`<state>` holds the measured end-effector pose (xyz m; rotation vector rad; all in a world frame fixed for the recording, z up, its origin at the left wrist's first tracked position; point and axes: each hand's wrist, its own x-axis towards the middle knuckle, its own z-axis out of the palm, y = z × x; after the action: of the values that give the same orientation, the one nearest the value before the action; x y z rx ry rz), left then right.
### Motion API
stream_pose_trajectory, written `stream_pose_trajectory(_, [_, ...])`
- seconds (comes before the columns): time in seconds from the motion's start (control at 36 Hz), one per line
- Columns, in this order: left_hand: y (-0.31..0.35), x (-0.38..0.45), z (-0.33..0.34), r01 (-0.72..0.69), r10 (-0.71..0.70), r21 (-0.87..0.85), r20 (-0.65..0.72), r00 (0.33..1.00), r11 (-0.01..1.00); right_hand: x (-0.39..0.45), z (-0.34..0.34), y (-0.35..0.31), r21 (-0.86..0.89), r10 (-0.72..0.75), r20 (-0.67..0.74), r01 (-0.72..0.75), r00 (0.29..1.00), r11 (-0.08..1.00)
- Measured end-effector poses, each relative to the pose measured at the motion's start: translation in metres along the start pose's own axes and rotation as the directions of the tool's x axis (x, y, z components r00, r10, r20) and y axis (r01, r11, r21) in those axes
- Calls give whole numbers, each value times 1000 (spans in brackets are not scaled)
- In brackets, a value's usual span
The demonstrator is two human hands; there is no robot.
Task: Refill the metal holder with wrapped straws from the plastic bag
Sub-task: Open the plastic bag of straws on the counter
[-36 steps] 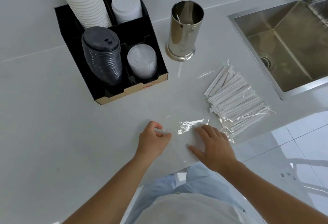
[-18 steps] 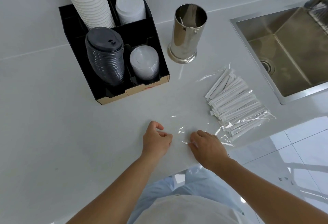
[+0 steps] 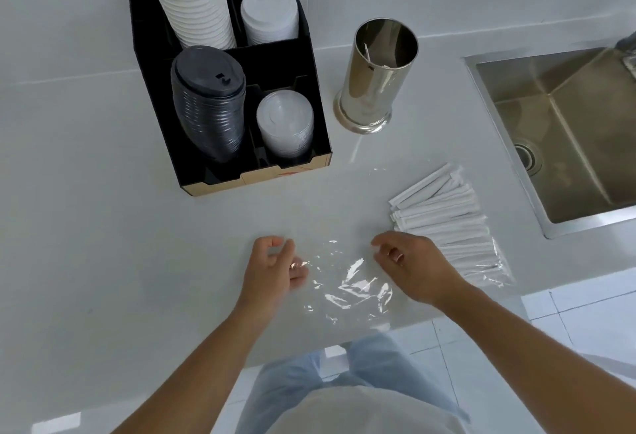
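Observation:
A shiny metal holder (image 3: 373,89) stands upright at the back of the white counter, with only one or two thin pieces visible inside. A clear plastic bag (image 3: 351,287) lies near the front edge. Its right end holds a bundle of white wrapped straws (image 3: 444,223). The empty left end is crumpled and glints between my hands. My left hand (image 3: 272,270) pinches the bag's left edge with curled fingers. My right hand (image 3: 411,266) pinches the film just left of the straws and partly covers their near ends.
A black organizer (image 3: 320,117) left of the holder carries stacks of white cups, black lids and clear lids. A steel sink (image 3: 564,130) is sunk into the counter at the right. The counter's front edge (image 3: 481,309) runs just below my hands.
My hands have drawn apart and risen slightly off the counter. The flat film between them is now crumpled and lifted. My right hand has shifted toward the straws.

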<state>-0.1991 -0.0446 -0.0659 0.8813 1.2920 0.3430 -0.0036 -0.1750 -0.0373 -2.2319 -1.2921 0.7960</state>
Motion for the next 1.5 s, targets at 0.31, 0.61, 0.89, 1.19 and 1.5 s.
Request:
stream_pose_trajectory(0.31, [-22, -33, 11, 164, -179, -144, -99, 979, 976, 80, -75, 58, -160, -142, 41, 147, 989, 976])
stream_pose_trajectory(0.61, [-60, -75, 42, 182, -218, -306, -88, 972, 935, 142, -98, 79, -440, -107, 250, 211, 962, 873])
stream_pose_trajectory(0.89, [-80, -97, 79, 119, -212, -465, -154, 965, 878, 156, -93, 83, -410, -133, 263, 235, 956, 881])
stream_pose_trajectory(1.19, [-80, -98, 117, 91, -134, -210, -201, 970, 974, 158, -90, 78, -434, -129, 301, 256, 945, 864])
stream_pose_trajectory(1.5, [-86, -91, 125, 109, -172, -217, -297, 939, 970, 146, -107, 82, -203, -182, 280, 244, 942, 948])
